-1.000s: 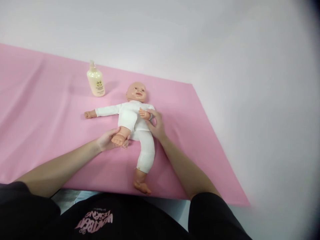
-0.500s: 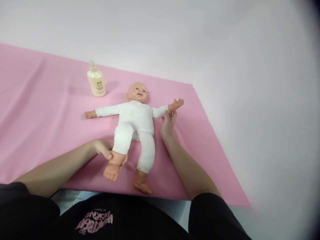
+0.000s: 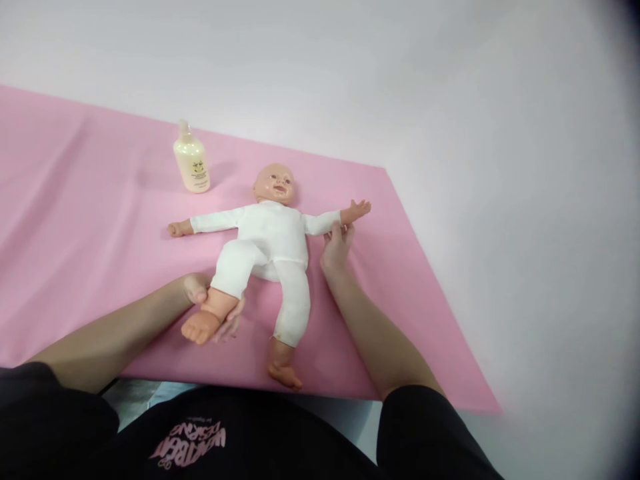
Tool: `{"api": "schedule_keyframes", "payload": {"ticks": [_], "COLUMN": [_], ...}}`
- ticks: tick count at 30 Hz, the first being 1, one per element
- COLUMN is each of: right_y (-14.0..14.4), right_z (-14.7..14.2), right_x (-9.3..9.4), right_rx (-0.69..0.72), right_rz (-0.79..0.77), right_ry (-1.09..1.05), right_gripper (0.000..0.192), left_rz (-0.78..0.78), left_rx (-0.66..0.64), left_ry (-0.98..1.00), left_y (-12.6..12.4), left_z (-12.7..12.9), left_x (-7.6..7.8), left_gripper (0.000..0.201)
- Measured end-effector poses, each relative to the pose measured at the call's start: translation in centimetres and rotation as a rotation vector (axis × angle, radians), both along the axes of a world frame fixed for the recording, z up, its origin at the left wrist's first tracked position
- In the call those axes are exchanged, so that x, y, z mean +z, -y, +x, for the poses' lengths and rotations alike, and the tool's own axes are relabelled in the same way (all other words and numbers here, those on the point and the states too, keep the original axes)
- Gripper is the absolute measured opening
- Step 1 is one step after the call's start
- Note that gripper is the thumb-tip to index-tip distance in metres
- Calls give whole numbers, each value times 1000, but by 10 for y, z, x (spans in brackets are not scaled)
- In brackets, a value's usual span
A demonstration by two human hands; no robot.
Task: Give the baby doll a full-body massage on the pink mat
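Fingers of my left hand (image 3: pixel 207 313) cup the baby doll (image 3: pixel 267 243) at its bare ankle; my right hand (image 3: pixel 336 248) pinches its sleeve near the wrist. I see it face-up in white clothes, limbs spread, on the pink sheet (image 3: pixel 90 220).

Head camera looks forward and down, near, over the pink sheet (image 3: pixel 100 233).

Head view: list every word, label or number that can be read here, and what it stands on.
"WORKBENCH DESIGNS": a guess only; pink print on the person's black shirt, seen upside down and blurred.
Bottle on the pink sheet: a small dark mark and lines of print, too small to read.
Doll: no text visible.
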State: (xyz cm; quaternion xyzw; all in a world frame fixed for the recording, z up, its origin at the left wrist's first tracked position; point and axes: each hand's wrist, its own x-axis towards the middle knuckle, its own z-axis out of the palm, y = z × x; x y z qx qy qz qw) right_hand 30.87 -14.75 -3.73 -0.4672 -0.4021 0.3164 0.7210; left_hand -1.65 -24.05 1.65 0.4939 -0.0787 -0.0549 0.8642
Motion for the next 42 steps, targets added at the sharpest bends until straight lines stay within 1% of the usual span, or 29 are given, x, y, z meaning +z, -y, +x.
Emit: {"api": "schedule_keyframes", "payload": {"ticks": [1,3,5,7,9,12,14,17,20,24,25,27,29,30,31,33,35,37,39,42], "right_y": [4,14,23,31,37,41,42,41,41,38,35,29,20,15,11,2,-5,-10,-13,-14], "right_z": [-5,-15,-25,-32,-35,-35,-35,-35,-35,-34,-33,-30,-23,-19,-14,-4,5,11,13,13], "right_x": [5,15,23,27,28,30,31,32,32,29,28,26,22,19,15,6,-3,-11,-15,-17], "right_rx": [-5,-2,16,56,111,196,211,191,192,147,123,74,32,15,5,1,12,17,16,12], "right_rz": [43,153,230,275,325,405,426,437,454,356,329,292,258,233,199,100,5,-37,-46,-45], "right_ry": [52,183,298,415,544,726,799,838,809,639,581,463,340,276,210,83,-13,-89,-140,-137], "right_gripper": [58,59,56,53,48,40,35,31,32,41,43,47,51,54,56,58,56,53,52,50], "left_rz": [-28,-60,-80,-97,-128,-188,-205,-206,-197,-175,-161,-103,-1,65,133,240,282,278,277,225], "left_rx": [77,278,470,596,680,771,809,829,787,642,584,425,262,198,159,135,130,108,93,31], "left_ry": [27,42,17,-12,-45,-86,-107,-127,-149,-158,-154,-151,-172,-188,-208,-243,-259,-249,-229,-231], "left_y": [0,1,2,3,4,3,2,1,3,6,7,7,7,7,7,8,10,11,10,8], "left_z": [-1,-1,1,3,5,8,8,7,4,-3,-5,-7,-7,-6,-6,-4,-2,-2,-2,-5], "left_x": [-3,-4,-1,4,6,2,-4,-11,-11,-5,-3,2,8,12,16,23,27,28,28,24], "left_gripper": [59,59,57,56,57,57,56,56,57,58,58,60,60,58,54,46,43,43,44,41]}}
